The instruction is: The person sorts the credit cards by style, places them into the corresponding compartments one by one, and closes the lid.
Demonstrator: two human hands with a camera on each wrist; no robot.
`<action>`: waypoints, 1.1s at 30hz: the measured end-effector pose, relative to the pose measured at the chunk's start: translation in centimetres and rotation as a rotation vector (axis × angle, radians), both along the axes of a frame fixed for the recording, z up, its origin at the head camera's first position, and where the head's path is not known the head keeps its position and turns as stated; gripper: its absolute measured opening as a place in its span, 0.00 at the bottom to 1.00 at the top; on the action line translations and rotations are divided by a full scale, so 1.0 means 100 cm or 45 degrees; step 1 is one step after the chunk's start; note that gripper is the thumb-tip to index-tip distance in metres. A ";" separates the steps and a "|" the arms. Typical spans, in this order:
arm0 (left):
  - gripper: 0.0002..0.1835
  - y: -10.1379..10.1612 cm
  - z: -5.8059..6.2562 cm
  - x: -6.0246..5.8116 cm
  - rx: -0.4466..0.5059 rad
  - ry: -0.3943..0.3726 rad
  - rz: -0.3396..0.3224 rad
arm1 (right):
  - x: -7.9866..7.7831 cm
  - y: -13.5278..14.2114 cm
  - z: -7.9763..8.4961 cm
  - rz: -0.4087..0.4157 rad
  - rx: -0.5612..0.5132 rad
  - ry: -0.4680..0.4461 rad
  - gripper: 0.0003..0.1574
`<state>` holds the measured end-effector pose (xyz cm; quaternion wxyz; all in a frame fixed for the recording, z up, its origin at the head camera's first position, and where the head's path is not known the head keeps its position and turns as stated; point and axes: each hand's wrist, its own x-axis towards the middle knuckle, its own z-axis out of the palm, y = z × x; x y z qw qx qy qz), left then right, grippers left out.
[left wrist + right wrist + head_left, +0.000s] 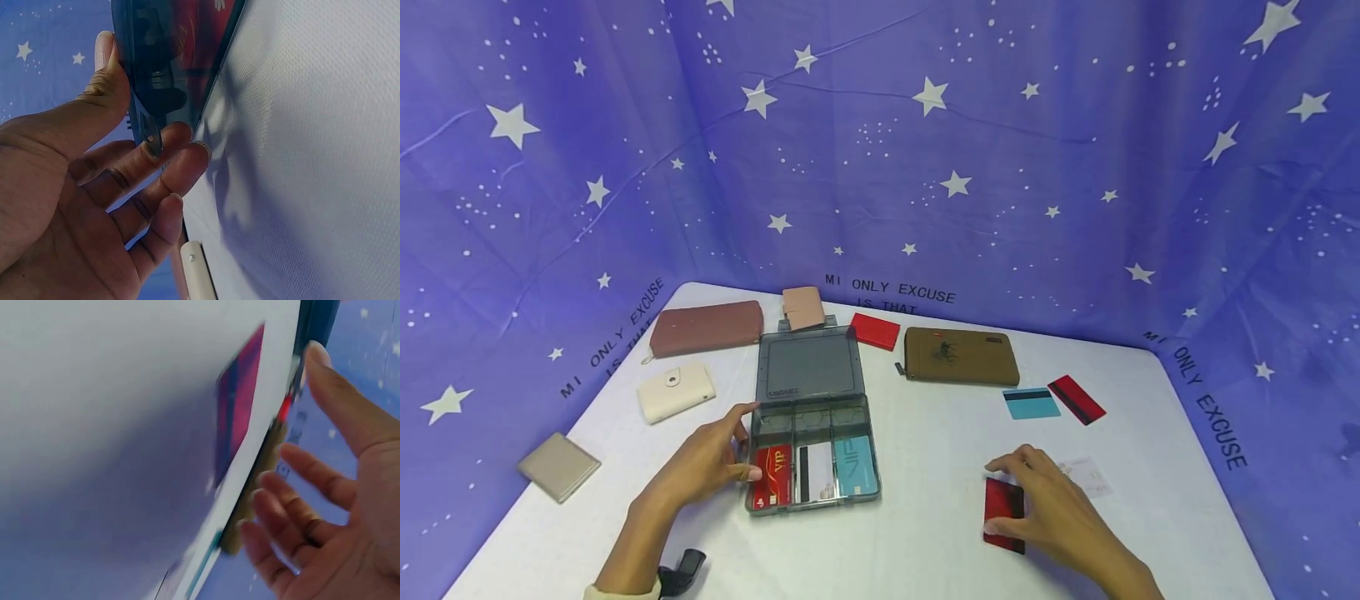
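A smoky grey storage box [811, 367] lies with its lid folded back. In its front compartments are a red VIP card [778, 467], a white card with a black stripe [822, 471] and a blue VIP card [856, 462]. My left hand [700, 467] grips the box's left side, thumb over the edge; the left wrist view has the fingers loosely bent beside the clear wall [150, 69]. On the right, my right hand [1052, 508] hovers over a red card with a dark stripe [1000, 500]. The right wrist view shows its fingers [275, 512] apart from that card [240, 400].
Behind the box lie a brown wallet [707, 327], a pink wallet [803, 308], a red card holder [875, 331] and an olive wallet [962, 357]. Cream [676, 393] and beige [560, 467] wallets sit left. Blue [1032, 404], red [1077, 400] and clear [1090, 477] cards lie right.
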<state>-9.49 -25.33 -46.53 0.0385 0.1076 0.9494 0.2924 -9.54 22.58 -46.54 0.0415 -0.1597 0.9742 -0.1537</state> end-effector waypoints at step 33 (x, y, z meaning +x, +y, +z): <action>0.51 0.001 -0.002 0.000 0.010 -0.026 0.006 | -0.019 -0.150 0.023 0.263 -1.078 -0.088 0.10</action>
